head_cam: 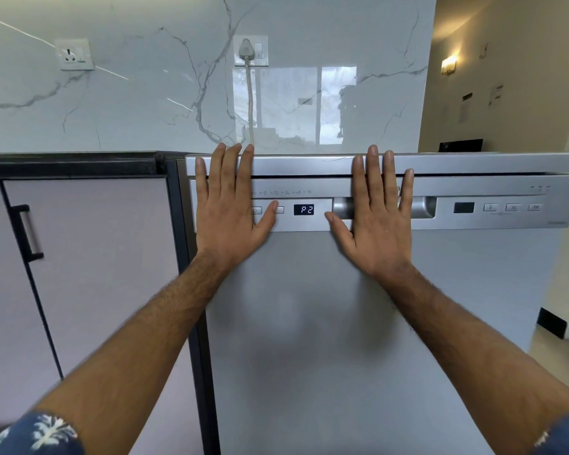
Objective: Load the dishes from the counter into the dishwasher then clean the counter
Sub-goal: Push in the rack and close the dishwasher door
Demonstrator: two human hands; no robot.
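I'm pressing both palms flat on the dishwasher door [358,307], fingers straight, gripping nothing. My left hand [225,205] is lying over the control panel [304,210], which is showing P2; my right hand [376,215] is covering the recessed handle [421,206], whose long axis is running horizontally. The right hand is nearer for any pull. The door is probably shut, though there's a dark seam along the top. No dishes are showing.

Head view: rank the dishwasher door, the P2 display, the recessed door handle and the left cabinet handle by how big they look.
1. dishwasher door
2. recessed door handle, partly hidden by the right hand
3. cabinet handle, similar in length, so unsure against the handle
4. P2 display
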